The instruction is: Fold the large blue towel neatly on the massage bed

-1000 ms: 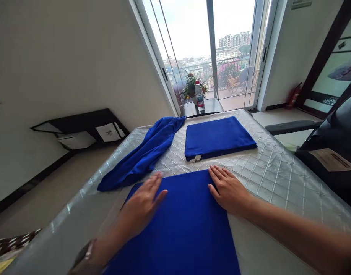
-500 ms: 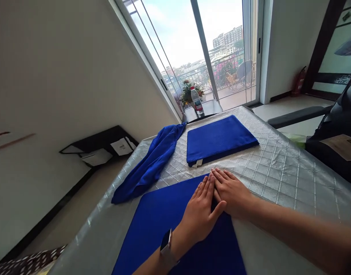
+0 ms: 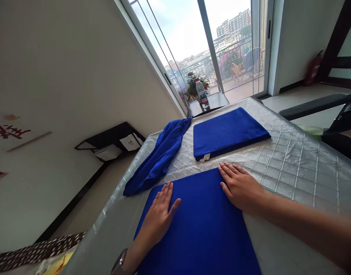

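Note:
A flat blue cloth (image 3: 201, 229) lies spread before me, its near part running out of view at the bottom. My left hand (image 3: 160, 212) rests flat on its left side near the far left corner, thumb apart from the fingers. At the far right corner my right hand (image 3: 240, 185) lies palm down, fingers stretched and reaching over the cloth's edge. Beyond them sits a folded blue cloth (image 3: 228, 131) with a small white tag at its near left corner. To its left lies a crumpled blue cloth (image 3: 161, 156).
A silver quilted cover (image 3: 296, 164) lies under the cloths. Behind it, a water bottle (image 3: 202, 93) and a flower pot stand on a chair (image 3: 218, 100) by the glass door. A black chair armrest (image 3: 313, 107) is at the right, and white bags (image 3: 131, 142) are at the left wall.
My left hand has slid left across the cloth, away from my right hand, to the left side. The right hand stays at the far right corner. The view has shifted slightly.

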Available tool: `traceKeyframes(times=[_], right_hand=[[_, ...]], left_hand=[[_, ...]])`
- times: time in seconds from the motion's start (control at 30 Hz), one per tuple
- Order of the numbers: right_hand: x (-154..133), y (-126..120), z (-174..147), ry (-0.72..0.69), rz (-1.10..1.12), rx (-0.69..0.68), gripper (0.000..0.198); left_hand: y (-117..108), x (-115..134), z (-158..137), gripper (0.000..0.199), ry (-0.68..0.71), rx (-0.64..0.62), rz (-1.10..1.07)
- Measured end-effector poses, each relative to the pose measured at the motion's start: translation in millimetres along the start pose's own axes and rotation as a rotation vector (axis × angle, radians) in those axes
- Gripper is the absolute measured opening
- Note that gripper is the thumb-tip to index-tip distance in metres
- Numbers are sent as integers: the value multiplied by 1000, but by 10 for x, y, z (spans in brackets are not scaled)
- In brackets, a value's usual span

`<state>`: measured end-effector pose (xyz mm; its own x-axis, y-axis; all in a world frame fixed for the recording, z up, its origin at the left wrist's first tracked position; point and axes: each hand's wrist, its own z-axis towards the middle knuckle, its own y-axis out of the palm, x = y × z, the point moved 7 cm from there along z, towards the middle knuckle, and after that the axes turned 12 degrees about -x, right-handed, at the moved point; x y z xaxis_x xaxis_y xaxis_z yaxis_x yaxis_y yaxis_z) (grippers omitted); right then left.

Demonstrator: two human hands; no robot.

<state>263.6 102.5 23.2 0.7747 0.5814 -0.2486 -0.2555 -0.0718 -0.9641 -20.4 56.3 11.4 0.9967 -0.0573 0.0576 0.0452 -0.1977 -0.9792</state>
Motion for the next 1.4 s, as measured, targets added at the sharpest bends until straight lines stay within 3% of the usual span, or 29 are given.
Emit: traceKeyframes(times=[0.13,0.23,0.53,0.83,0.93,1.0,1.13,1.2,1.3,1.4], right_hand=[[-8,2,12,-6,-15,5,60],[-7,11,26,-5,-18,12,60],[-15,62,42,25,-43,66,59],[12,80,17,-1,-61,73,60],[9,61,0,0,-43,45,60],[7,44,-11,3,-27,35,60],[10,16,-34,-1,-22,22,60],[-7,23,-41,-38,-41,-18,59],[-14,26,-46,-64,-55,-57,59],[12,5,-39,-22,-37,-26,60]], left_hand=[[-13,-444,-74,66,-67,43,-88],[-13,-577,-76,66,-95,31,-133],[-61,-525,-93,66,-107,11,-223],[8,-567,-61,72,-196,-57,-104],[-75,-196,-107,70,-152,-18,-59],[-106,309,-156,71,-46,-39,-39],[-73,1548,-192,74,270,-118,3],[-57,1925,-127,76,328,-92,-4],[-25,2033,5,76,297,-46,-17],[27,1797,42,73,264,-43,10]])
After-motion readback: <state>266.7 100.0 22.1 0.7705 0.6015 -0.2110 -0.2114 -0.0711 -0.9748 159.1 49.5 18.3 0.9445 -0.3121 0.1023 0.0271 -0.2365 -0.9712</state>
